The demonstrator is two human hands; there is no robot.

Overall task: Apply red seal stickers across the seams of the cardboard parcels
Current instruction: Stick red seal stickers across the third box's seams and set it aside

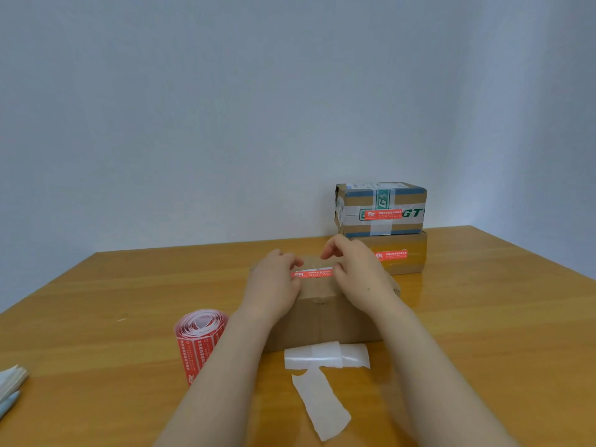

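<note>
Obs., head view. The plain brown cardboard parcel (pixel 322 321) sits mid-table, directly in front of the person. A red seal sticker with white print (pixel 314 273) lies along the parcel's top, over a clear-taped seam.

Hands: the left hand (pixel 274 282) has its fingers curled at the sticker's left end and appears to pinch it. The right hand (pixel 359 272) has its thumb at the sticker's right end with the other fingers curled above. I cannot tell whether it is gripping or only pressing.

Handling (my judgement): the sticker is thin, limp and tacky on one side, so it should be held by the two ends, kept taut and smoothed from the centre outward. The parcel looks stiff and light. It may slide on the table under a sideways push, so I would press straight down.

Surface: a glossy yellow-brown wooden table (pixel 129 285). A red sticker roll on white backing (pixel 200 337) stands just left of the parcel. Peeled white backing strips (pixel 324 358) lie near its front face. At back right, a taped brown box (pixel 380 208) is stacked on a flatter brown box (pixel 409 259), and each carries a red sticker.

Room: a plain pale blue-grey wall behind.
</note>
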